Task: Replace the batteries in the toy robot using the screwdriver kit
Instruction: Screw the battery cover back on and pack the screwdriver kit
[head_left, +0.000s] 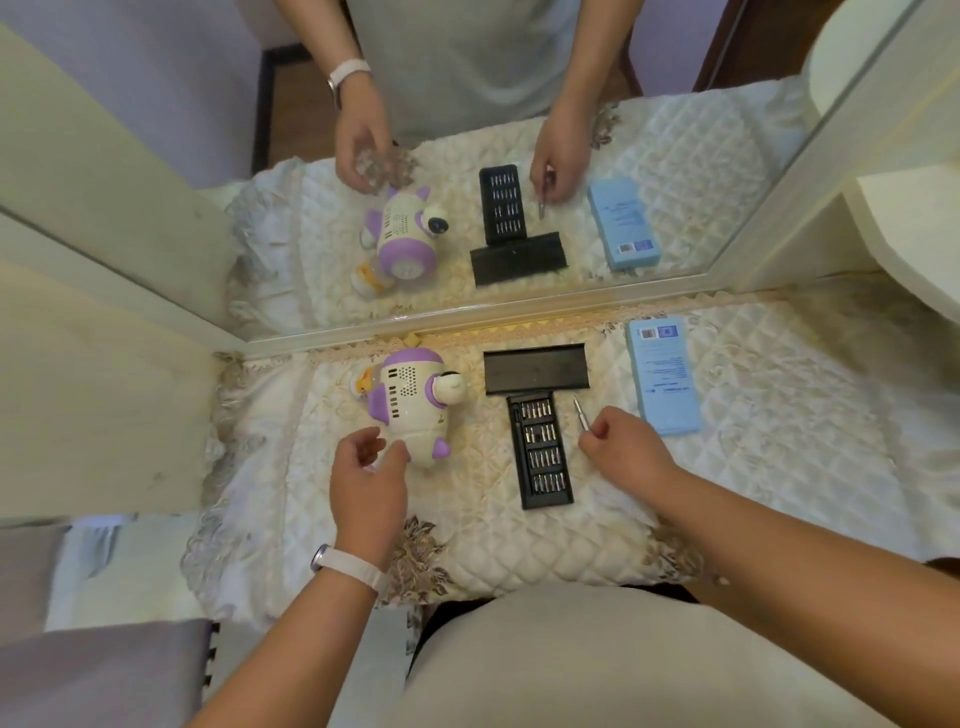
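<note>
A white and purple toy robot (413, 402) lies on its front on the quilted cloth, its vented back facing up. My left hand (366, 478) hovers just below it, fingers curled and apart, holding nothing and close to the robot's foot. My right hand (621, 441) grips a slim silver screwdriver (581, 413) whose tip points up and away. The black bit tray (540, 449) with rows of bits lies between my hands. Its black cover (536, 369) rests above it by the mirror.
A light blue box (662, 376) lies to the right on the quilted table cover (779, 415). A framed mirror (519, 306) stands along the table's back edge and reflects everything. A cream wall panel is at left. A small orange and white item (366, 382) sits behind the robot.
</note>
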